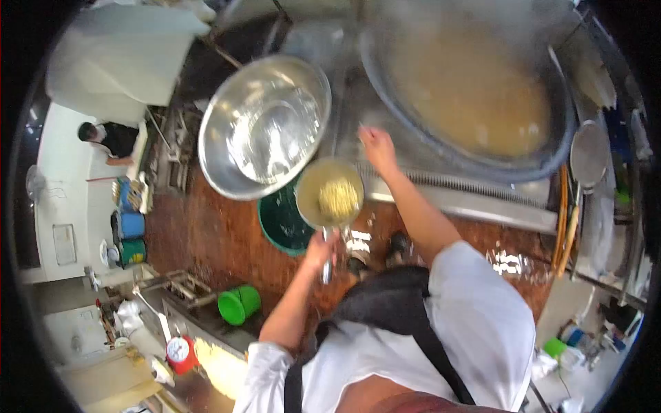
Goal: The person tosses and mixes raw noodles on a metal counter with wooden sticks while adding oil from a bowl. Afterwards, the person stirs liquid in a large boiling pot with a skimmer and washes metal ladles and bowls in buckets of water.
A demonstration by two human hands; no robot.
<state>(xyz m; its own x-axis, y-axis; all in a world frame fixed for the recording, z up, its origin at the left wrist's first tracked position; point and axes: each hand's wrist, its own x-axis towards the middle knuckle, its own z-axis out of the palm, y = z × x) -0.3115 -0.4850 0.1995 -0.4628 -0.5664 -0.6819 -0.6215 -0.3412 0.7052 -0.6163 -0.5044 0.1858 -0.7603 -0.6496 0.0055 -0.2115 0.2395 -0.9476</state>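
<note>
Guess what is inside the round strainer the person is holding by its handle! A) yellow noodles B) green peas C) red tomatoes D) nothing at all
A: the strainer, held by its handle in the left hand, has a heap of pale yellow noodles in its middle, while the right hand reaches toward the big pot of broth.

Yellow noodles point(338, 198), silver bowl point(265, 124), green bucket point(239, 304)

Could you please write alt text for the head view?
The left hand holds a strainer ladle of yellow noodles by its handle, while the right hand reaches toward a big steaming wok of broth. A large steel bowl sits beside them.
</note>
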